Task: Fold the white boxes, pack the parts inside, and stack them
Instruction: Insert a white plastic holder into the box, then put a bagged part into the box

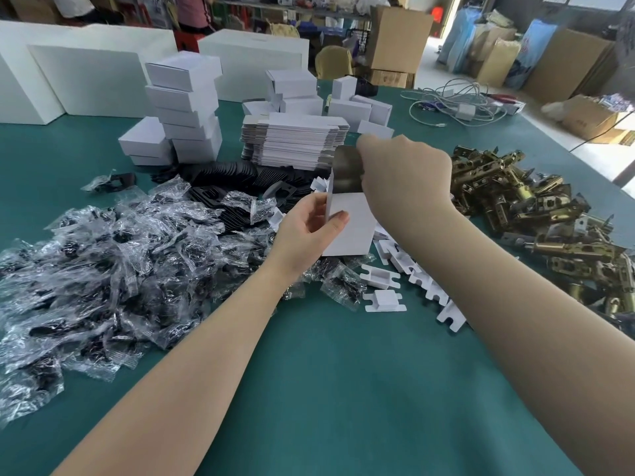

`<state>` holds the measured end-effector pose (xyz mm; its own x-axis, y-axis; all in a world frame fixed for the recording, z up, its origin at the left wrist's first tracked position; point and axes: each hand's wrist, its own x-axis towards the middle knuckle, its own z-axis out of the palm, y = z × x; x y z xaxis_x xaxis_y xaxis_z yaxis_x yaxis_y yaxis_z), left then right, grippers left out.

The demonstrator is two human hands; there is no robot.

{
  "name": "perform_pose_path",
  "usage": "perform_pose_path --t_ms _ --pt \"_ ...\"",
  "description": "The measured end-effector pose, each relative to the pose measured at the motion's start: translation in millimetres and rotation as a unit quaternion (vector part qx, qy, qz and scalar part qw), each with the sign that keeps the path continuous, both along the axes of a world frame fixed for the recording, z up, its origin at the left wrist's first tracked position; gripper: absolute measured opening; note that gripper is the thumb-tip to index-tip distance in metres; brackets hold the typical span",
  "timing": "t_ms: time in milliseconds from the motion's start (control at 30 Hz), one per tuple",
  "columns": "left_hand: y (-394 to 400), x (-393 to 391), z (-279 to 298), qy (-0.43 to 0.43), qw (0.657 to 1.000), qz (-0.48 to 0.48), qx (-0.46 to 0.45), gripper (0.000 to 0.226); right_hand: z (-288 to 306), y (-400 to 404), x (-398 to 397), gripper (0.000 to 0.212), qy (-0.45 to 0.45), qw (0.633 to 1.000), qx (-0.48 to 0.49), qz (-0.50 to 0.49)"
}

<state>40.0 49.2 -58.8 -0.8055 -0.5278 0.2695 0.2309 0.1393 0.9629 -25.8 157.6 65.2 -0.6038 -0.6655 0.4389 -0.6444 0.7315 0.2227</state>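
My left hand (305,228) grips a small white box (354,225) held upright above the green table (343,389), thumb on its front face. At the box's open top, my right hand (405,173) holds a dark flat plate (347,170) with curled fingers. A stack of flat unfolded white boxes (295,142) lies just behind. Folded white boxes (185,108) are stacked at the back left. Brass latch parts (536,214) are heaped at the right. Clear bags with black parts (113,269) are piled at the left.
White cardboard inserts (385,297) lie scattered under my right forearm. Black flat plates (233,176) are fanned out behind the bags. Large white cartons (86,80) stand at the back. Cables (457,104) lie at the far right of the table.
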Motion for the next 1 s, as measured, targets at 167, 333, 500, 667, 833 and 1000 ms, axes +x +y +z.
perform_pose_path --t_ms 167,333,500,667,833,1000 --pt "1 1 1 -0.003 1.000 0.001 -0.005 0.027 -3 -4 0 0.014 0.017 0.999 0.038 -0.001" --pt "1 0 1 0.000 1.000 0.003 -0.007 0.026 -13 3 -5 0.041 -0.060 0.997 -0.022 0.041" --pt "0 -1 0 0.001 1.000 0.001 0.002 0.026 -33 19 -15 0.038 -0.160 0.962 -0.210 0.062" --pt "0 -2 0 -0.005 1.000 0.006 -0.022 0.023 -68 25 -13 0.027 -0.310 0.832 -0.446 0.110" --pt "1 1 3 -0.013 1.000 0.007 -0.022 0.028 -106 23 -8 0.038 -0.419 0.809 -0.403 0.087" --pt "3 4 2 -0.023 0.999 -0.001 -0.034 0.058 -128 25 -4 0.036 -0.439 0.783 -0.427 0.109"
